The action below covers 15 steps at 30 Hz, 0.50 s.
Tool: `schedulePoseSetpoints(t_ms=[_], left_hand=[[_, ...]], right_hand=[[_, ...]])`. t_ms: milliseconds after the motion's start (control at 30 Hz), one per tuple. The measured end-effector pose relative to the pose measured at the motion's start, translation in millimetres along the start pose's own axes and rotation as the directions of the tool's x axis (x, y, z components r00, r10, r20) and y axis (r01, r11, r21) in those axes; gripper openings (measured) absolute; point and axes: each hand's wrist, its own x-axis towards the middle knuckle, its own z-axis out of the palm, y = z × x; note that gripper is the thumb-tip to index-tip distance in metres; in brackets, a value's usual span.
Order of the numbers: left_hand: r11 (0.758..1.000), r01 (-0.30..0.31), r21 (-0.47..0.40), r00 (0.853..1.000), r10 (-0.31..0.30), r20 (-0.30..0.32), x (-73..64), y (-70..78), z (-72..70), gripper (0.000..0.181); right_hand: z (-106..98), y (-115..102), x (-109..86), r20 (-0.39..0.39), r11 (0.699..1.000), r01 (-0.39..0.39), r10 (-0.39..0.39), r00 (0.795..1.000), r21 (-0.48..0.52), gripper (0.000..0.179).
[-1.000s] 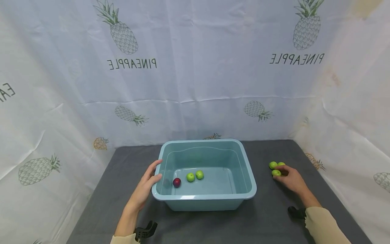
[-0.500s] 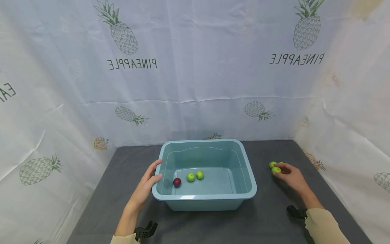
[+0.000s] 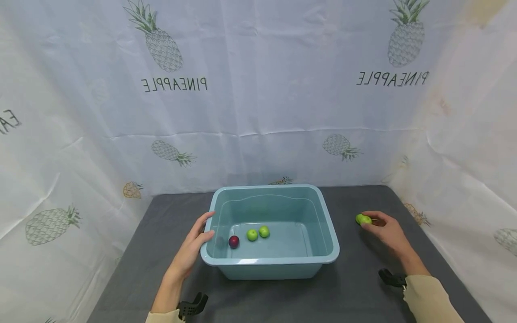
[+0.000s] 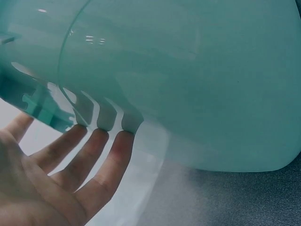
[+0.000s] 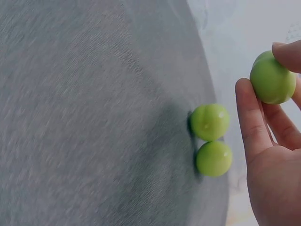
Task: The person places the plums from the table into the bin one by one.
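My right hand (image 3: 389,231) pinches a green plum (image 5: 273,81) between thumb and fingers, raised over the dark cloth. Below it, two more green plums lie touching each other, the upper plum (image 5: 209,122) and the lower plum (image 5: 214,158) in the right wrist view. At the basin's left side, my left hand (image 3: 191,242) has its thumb and index finger at the rim. Its other fingertips touch the outer wall of the pale blue plastic basin (image 4: 211,84). On the basin floor are a dark red plum (image 3: 234,242) and two green plums (image 3: 252,234).
A dark grey cloth (image 3: 347,287) covers the table under the basin. White curtains printed with pineapples (image 3: 274,103) hang behind and along both sides. Black wrist mounts (image 3: 193,305) sit on both wrists.
My right hand has lifted the nearest green plum off the cloth and moved it slightly up and back, partly over the other two. The left hand and basin have stayed in place.
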Motion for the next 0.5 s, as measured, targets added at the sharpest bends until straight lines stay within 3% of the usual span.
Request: schedulePoseSetpoints(t_ms=[500], left_hand=[[1.000, -0.003, 0.011, 1.000, 0.003, 0.000, -1.2, 0.2, -1.0, 0.051]], right_hand=[[7, -43, 8.4, 0.014, 0.999, 0.033, -0.034, 0.999, 0.026, 0.053]])
